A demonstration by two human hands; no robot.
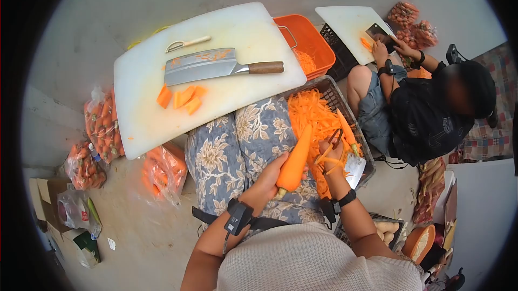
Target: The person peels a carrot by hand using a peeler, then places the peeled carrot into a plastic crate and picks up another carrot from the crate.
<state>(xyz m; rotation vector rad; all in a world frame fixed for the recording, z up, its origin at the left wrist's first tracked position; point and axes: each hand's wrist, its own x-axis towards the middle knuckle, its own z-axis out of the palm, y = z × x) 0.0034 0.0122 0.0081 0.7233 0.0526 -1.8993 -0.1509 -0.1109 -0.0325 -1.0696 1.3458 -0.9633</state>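
Hands over lap: L hand (265, 182) closed round carrot (295, 160) at its near end, tip tilted far-right. R hand (333, 154) gripping peeler (335, 139), just right of carrot. Beyond: crate (330, 87) w/ peelings (310, 110); far left, board (243, 26) w/ cleaver (202, 67).

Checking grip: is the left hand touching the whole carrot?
Touching. The head view shows the left hand closed around the carrot at its lower end; the right hand holds a peeler.
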